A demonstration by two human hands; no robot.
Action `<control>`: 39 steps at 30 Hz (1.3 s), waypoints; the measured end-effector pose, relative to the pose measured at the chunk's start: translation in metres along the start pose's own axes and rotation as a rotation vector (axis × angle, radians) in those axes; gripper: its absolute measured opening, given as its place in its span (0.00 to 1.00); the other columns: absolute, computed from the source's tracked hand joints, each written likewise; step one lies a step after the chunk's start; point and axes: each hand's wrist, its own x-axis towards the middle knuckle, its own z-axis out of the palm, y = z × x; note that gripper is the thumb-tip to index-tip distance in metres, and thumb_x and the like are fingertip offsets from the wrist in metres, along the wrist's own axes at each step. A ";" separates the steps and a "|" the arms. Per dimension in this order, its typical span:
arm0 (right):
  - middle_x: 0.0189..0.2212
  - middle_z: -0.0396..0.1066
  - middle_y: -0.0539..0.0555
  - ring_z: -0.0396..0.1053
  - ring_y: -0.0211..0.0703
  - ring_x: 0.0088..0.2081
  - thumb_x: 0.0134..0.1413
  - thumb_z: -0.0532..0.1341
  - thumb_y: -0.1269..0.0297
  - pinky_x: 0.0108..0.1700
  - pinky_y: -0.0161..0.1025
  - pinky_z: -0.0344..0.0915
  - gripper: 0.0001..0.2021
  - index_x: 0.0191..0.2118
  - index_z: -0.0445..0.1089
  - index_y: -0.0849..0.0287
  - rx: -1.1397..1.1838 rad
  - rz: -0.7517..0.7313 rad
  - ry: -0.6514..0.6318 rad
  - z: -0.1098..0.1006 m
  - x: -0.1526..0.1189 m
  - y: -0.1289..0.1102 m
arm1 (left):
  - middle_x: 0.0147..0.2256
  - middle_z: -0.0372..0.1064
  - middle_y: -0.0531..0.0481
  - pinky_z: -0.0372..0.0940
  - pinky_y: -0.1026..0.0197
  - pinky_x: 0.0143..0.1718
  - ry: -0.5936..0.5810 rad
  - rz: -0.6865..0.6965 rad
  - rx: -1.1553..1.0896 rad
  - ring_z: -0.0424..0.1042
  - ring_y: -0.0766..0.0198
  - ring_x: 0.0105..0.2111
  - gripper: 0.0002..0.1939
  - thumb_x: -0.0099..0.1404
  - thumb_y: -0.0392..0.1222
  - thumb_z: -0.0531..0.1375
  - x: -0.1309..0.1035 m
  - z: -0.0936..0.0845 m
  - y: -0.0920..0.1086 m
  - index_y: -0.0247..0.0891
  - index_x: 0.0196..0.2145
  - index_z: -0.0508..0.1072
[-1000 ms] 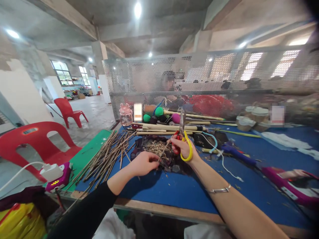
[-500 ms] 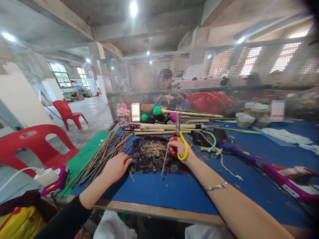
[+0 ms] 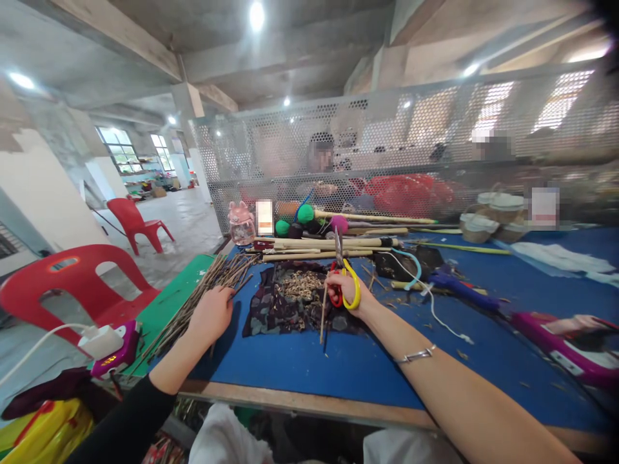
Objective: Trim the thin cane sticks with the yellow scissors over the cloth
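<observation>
My right hand (image 3: pixel 343 289) is closed round scissors (image 3: pixel 351 283) with yellow and red handles, blades pointing up and away. A thin pale stick (image 3: pixel 322 319) also hangs down from its fingers. Beneath and beside that hand lies a dark patterned cloth (image 3: pixel 264 312), bearing a heap of small cut pieces (image 3: pixel 298 285). My left hand (image 3: pixel 211 316) is closed at the right edge of a pile of long brown twigs (image 3: pixel 193 303). A dark twig (image 3: pixel 243 285) sticks out past its fingertips; the grip itself is partly hidden.
Pale rods (image 3: pixel 329 245), yarn balls (image 3: pixel 305 213) and a pink jar (image 3: pixel 240 222) line the back, before a perforated metal screen (image 3: pixel 271 148). A purple power strip (image 3: pixel 561 348) lies right, another (image 3: pixel 116 348) left. Red chairs (image 3: pixel 91 283) stand left. People are beyond the screen.
My left hand has moved left, off the cloth's edge and over to the twig pile. My right hand still holds the scissors and pale stick, the stick now hanging more upright.
</observation>
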 end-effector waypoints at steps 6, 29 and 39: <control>0.11 0.59 0.42 0.53 0.29 0.11 0.32 0.61 0.65 0.12 0.27 0.48 0.11 0.24 0.57 0.59 -0.030 -0.049 -0.155 0.010 -0.012 -0.005 | 0.29 0.71 0.47 0.63 0.62 0.28 -0.258 -0.049 -0.766 0.70 0.62 0.27 0.17 0.59 0.51 0.50 0.029 0.007 0.094 0.37 0.35 0.70; 0.36 0.66 0.56 0.64 0.44 0.37 0.33 0.67 0.56 0.38 0.38 0.58 0.26 0.41 0.63 0.60 -1.033 -0.436 -0.028 0.016 -0.030 -0.006 | 0.25 0.70 0.50 0.66 0.67 0.26 -0.304 -0.327 -1.788 0.70 0.68 0.24 0.16 0.46 0.40 0.66 0.035 0.035 0.123 0.33 0.31 0.66; 0.35 0.67 0.55 0.66 0.43 0.35 0.33 0.66 0.51 0.35 0.36 0.57 0.26 0.40 0.63 0.59 -1.053 -0.435 -0.058 0.017 -0.031 -0.001 | 0.26 0.71 0.49 0.66 0.66 0.26 -0.314 -0.278 -1.760 0.71 0.67 0.25 0.15 0.45 0.43 0.66 0.032 0.036 0.123 0.32 0.29 0.68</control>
